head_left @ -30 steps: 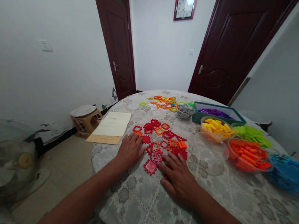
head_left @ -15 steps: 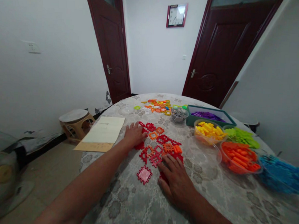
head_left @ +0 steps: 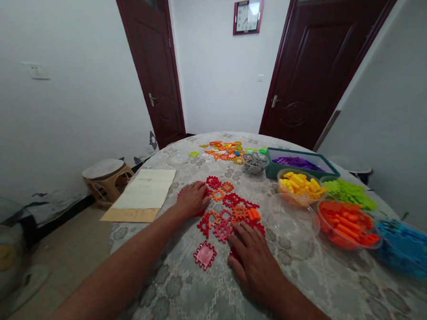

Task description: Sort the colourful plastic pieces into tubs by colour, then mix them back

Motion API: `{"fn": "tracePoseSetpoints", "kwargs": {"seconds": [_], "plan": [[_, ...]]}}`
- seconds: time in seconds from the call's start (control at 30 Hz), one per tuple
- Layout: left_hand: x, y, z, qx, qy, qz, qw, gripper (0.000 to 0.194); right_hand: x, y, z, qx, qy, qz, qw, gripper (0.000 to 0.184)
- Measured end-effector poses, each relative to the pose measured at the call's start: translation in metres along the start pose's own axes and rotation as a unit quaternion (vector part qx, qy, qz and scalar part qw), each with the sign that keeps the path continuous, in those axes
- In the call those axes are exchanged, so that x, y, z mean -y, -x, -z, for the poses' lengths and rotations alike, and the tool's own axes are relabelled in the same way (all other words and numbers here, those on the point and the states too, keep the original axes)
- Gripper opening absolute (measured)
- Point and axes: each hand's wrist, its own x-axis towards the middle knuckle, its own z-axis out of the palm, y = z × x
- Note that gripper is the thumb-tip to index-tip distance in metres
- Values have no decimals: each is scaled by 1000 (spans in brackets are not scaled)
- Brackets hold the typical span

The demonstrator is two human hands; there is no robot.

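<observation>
My left hand (head_left: 193,198) lies palm down over red plastic building pieces (head_left: 202,211), its fingers stretched out. Red edges show on both sides of it. Over more red pieces (head_left: 259,227) rests my right hand (head_left: 254,257), also palm down with fingers extended. What lies beneath the palms is mostly hidden. Between the hands is a cluster of red and orange interlocking pieces (head_left: 222,230), some frame-shaped, some solid. An upright-looking orange piece (head_left: 254,214) sits by the right fingertips. One solid red square piece (head_left: 205,255) with notched edges lies apart, nearer to me.
Rightward stand clear bowls of yellow pieces (head_left: 301,187) and orange pieces (head_left: 348,226), plus green pieces (head_left: 351,195) and blue pieces (head_left: 409,246). A green box (head_left: 303,155) holds purple pieces. Farther back are a grey-filled bowl (head_left: 255,163) and mixed pieces (head_left: 224,153). Papers (head_left: 145,190) lie left.
My left hand has shifted a little toward me over the red pieces, and red now shows at its left side. The right hand stays in nearly the same place. The view has turned slightly.
</observation>
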Motion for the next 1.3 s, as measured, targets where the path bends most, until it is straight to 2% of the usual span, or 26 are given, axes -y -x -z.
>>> {"fn": "tracePoseSetpoints", "kwargs": {"seconds": [0.17,0.4,0.67,0.87,0.93,1.0,1.07,1.1,1.3], "plan": [[3,8,-6,14,3,52,999,53,1,0,0,7,-9,-3,1000,47],[-4,-21,-9,89,17,114,989,78,0,-1,2,22,-19,-11,1000,48],[-7,-49,-23,82,27,159,983,100,-1,-1,9,57,-65,6,996,56],[-4,-67,-20,79,35,187,979,104,-5,-4,6,46,-65,-43,996,60],[-11,-65,-19,54,23,164,985,96,-7,-5,4,40,-64,-57,996,62],[-20,-60,-19,37,16,102,994,84,-8,-7,5,37,-63,-58,996,63],[-27,-56,-21,40,13,42,998,75,-9,-8,8,39,-61,-40,997,65],[-29,-55,-22,42,8,31,999,75,-9,-8,10,38,-62,-28,997,65],[-24,-70,-30,71,1,60,996,76,-13,-10,18,-2,-79,22,997,57]]}}
